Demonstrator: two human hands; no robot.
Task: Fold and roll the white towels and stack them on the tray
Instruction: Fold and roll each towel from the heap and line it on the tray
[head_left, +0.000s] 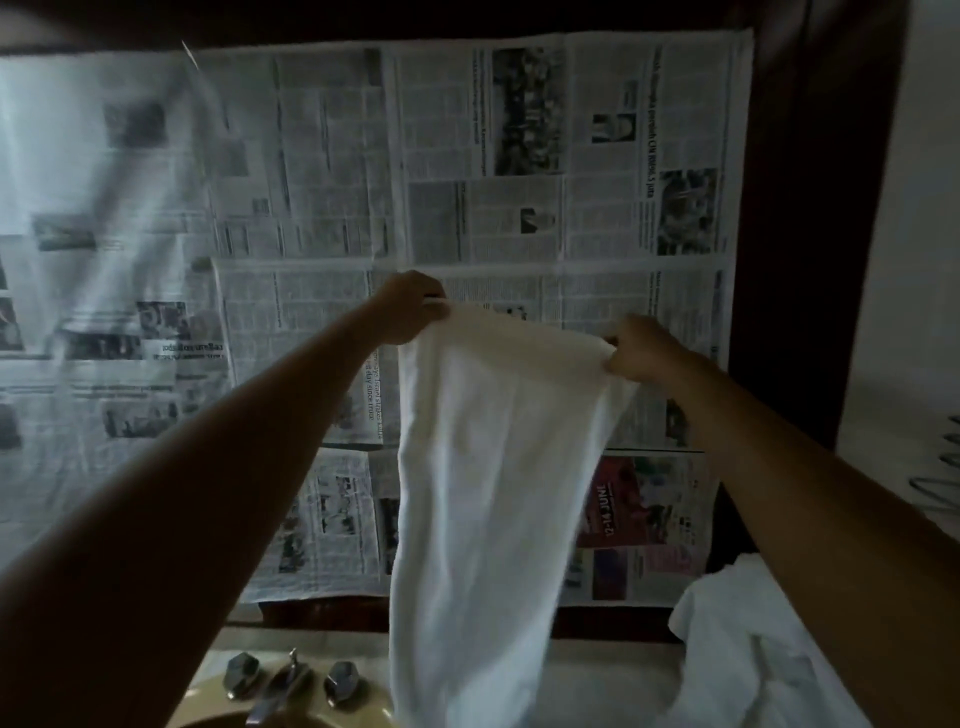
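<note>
A white towel (488, 493) hangs full length in front of me, held up by its top edge. My left hand (410, 309) pinches the towel's upper left corner and my right hand (641, 351) grips the upper right corner. The cloth droops between the two hands and its lower end falls out of the frame at the bottom. More white towel cloth (748, 654) lies crumpled on the counter under my right forearm. No tray is in sight.
Sheets of newspaper (467, 171) cover the wall or mirror straight ahead. A beige sink (218, 706) with a metal tap (283, 680) and two knobs sits at the lower left. Wire hangers (940, 483) show at the right edge on a pale surface.
</note>
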